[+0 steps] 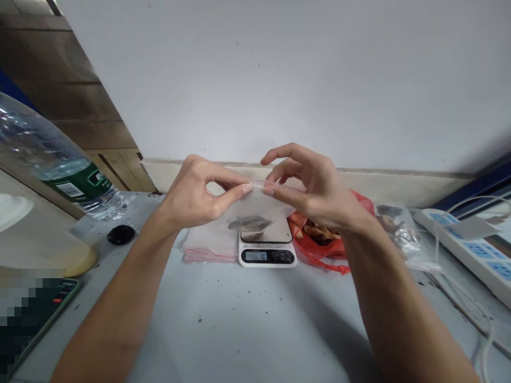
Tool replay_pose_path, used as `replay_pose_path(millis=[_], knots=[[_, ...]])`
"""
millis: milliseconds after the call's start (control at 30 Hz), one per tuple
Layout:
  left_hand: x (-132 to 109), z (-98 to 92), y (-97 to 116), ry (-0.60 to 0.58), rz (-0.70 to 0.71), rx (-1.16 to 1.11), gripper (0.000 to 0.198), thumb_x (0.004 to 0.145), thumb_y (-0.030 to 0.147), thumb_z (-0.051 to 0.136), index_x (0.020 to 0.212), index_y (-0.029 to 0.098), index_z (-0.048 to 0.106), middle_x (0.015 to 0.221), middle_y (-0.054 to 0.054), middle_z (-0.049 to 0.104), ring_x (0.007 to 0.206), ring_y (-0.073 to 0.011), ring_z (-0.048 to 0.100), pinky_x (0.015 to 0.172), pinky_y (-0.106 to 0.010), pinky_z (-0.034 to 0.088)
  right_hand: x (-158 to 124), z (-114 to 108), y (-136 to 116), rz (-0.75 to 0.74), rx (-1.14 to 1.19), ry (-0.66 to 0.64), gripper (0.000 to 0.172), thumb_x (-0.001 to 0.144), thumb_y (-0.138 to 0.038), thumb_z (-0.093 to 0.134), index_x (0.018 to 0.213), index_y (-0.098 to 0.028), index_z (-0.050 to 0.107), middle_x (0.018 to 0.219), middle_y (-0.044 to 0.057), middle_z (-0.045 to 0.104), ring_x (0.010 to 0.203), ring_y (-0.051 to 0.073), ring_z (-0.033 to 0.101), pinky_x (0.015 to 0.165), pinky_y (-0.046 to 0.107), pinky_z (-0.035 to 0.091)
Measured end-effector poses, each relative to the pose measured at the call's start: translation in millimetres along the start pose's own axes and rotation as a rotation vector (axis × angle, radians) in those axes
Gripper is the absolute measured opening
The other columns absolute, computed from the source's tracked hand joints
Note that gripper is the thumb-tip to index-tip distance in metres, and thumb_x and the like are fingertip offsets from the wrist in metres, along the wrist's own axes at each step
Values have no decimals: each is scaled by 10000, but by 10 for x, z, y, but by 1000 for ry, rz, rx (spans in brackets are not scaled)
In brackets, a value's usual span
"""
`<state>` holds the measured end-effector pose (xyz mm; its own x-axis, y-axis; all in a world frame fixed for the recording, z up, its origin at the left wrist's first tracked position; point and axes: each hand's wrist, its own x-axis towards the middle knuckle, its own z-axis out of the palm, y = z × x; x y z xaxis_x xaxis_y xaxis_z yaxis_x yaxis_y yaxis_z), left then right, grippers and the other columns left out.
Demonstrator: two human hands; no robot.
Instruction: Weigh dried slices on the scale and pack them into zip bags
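Both hands pinch the top edge of a small clear plastic bag (243, 210), held up above a digital scale (293, 259). My left hand (199, 191) grips the edge between thumb and fingers. On the other side, my right hand (307, 183) has thumb and index finger closed on it, its other fingers raised. Dark, thin pieces show through the bag's lower part. The scale's display seems to read 10 or 1.0. A stack of flat clear bags (209, 255) with red edges lies left of the scale. To its right rests a red plastic bag (311, 250) with dry brown pieces inside.
On the left are a large water bottle (75, 181), a black round object (121, 234), a pale plastic container (35, 239) and a phone (43, 314). At right lie a clear bag (403, 229), a power strip (471, 247) and white cables. A white wall (279, 80) stands behind.
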<state>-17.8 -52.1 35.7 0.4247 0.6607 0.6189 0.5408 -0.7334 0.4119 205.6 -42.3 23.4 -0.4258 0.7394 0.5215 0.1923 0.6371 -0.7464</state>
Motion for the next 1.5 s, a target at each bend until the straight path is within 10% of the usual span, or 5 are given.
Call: replay_pose_path(millis=[633, 800, 1100, 1367, 1500], knots=[[-21, -148, -118, 42, -109, 62, 200, 866, 369, 686, 743, 297, 826, 836, 14, 841, 746, -233, 783, 633, -312, 604, -76, -372, 228, 195, -324, 42, 373, 915, -508, 716, 1119, -198, 687, 522, -110, 389, 444, 97, 404, 496, 277, 360], [-14, -114, -59, 49, -46, 81, 159, 901, 389, 713, 834, 322, 841, 893, 26, 844, 824, -230, 792, 726, -322, 622, -70, -371, 136, 90, -382, -22, 725, 674, -601, 886, 1257, -204, 718, 1081, 92, 713, 902, 227, 672, 752, 348, 552], [74, 279, 276, 278, -4, 7, 330, 859, 531, 817, 1102, 312, 777, 1025, -6, 826, 937, -221, 753, 951, -404, 591, -267, -608, -102, 188, -250, -225, 288, 928, -435, 657, 963, -204, 826, 750, 17, 756, 659, 173, 686, 606, 294, 545], [80, 789, 306, -332, 63, 20, 268, 992, 448, 630, 1017, 252, 811, 1044, -22, 826, 931, -236, 765, 826, -342, 564, -1227, -1398, -40, 196, -510, 591, 209, 923, -415, 686, 1024, -312, 838, 1118, 62, 826, 1183, 361, 724, 1045, 601, 548], [78, 1014, 385, -522, 71, 99, 228, 1007, 372, 612, 1026, 248, 802, 1011, -15, 814, 882, -222, 742, 765, -323, 539, -1739, -1609, 224, 190, -720, 133, 336, 914, -469, 664, 1149, -292, 824, 1426, 98, 698, 1482, 397, 484, 1207, 677, 375]])
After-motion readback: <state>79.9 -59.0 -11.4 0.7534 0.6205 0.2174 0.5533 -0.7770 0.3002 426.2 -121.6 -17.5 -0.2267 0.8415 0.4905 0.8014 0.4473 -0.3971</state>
